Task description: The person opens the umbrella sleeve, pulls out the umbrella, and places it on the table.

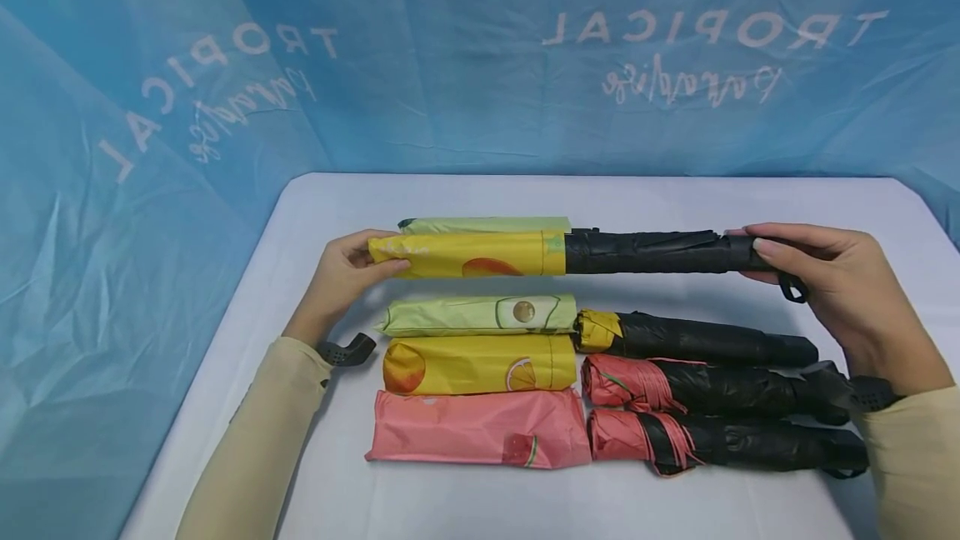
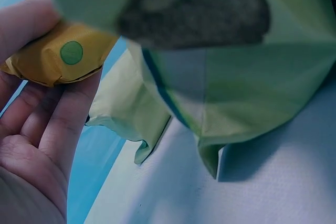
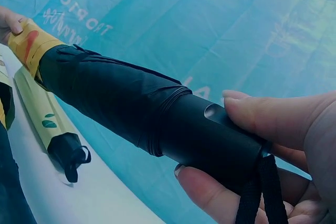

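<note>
A folded black umbrella (image 1: 645, 253) is held level over the back of the table, its left part inside a yellow fruit-print sleeve (image 1: 442, 257). My left hand (image 1: 341, 273) pinches the sleeve's left end between thumb and fingers. At the other end my right hand (image 1: 832, 273) grips the black handle (image 3: 210, 140), with a wrist strap (image 3: 262, 192) hanging by the fingers. Behind the held umbrella lies a light green sleeve (image 3: 44, 108), a black end and loop sticking out of it. In front is a light green avocado-print sleeve (image 1: 450, 317).
Nearer me lie another yellow sleeve (image 1: 457, 365) and a pink sleeve (image 1: 472, 430). To their right, three folded umbrellas lie in a column: one yellow-edged (image 1: 697, 338), two red-edged (image 1: 720, 388). Blue printed cloth (image 1: 465, 90) hangs behind the white table (image 1: 337, 198).
</note>
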Available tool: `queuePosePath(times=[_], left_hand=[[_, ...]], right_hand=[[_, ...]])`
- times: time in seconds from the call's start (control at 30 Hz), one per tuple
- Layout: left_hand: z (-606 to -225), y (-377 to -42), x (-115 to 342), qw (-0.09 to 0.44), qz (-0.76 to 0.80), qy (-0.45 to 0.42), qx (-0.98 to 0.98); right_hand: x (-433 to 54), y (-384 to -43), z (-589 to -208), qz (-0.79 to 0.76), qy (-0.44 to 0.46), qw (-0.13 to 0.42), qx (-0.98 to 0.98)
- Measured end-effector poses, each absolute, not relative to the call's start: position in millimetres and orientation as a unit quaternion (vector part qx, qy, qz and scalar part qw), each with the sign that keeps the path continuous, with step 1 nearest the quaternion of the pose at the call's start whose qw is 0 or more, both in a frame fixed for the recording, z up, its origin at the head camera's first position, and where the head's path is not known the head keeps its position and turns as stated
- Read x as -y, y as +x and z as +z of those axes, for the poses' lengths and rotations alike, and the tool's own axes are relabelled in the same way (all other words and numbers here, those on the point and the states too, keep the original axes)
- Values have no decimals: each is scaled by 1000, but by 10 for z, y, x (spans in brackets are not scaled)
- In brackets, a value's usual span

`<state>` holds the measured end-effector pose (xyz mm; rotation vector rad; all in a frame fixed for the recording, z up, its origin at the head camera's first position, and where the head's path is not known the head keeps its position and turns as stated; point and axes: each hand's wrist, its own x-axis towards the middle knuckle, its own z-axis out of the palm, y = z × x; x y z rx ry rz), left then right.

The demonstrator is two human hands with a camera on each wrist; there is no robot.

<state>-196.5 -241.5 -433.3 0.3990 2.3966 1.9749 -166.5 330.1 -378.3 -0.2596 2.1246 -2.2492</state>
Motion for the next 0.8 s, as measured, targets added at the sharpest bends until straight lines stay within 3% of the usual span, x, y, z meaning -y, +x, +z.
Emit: queuePosePath(times=[0.8], left_hand=[[-4341,-1976,2476,-4,622,122,-773]], right_hand=[[-3569,-1611,-3864,-718,-84,-12,-691]])
